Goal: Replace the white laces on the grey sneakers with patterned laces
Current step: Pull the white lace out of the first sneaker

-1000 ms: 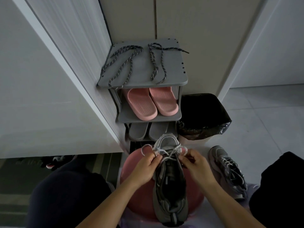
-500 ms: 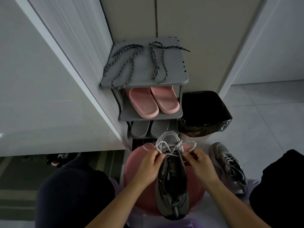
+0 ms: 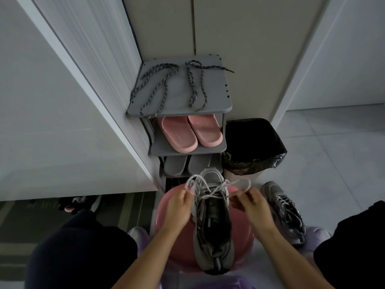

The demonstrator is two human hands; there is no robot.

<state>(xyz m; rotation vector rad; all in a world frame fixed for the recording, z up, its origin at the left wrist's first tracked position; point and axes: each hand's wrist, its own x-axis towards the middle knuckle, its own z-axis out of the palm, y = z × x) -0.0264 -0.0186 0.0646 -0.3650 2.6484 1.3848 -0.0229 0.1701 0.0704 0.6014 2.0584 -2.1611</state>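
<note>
On the pink stool (image 3: 166,207), the white lace (image 3: 210,189) of the grey sneaker (image 3: 214,226) is now drawn wider apart, each grip—left hand (image 3: 177,207), right hand (image 3: 253,207)—pinched on a loop, suggesting unlacing is underway while the patterned laces (image 3: 164,86) lie unused on the shelf top (image 3: 216,90).

Both hands, left hand (image 3: 180,205) and right hand (image 3: 253,207), pinch the loosened white lace (image 3: 210,189) of a grey mesh sneaker (image 3: 214,232) apparently resting on a round pink stool (image 3: 166,213).
</note>
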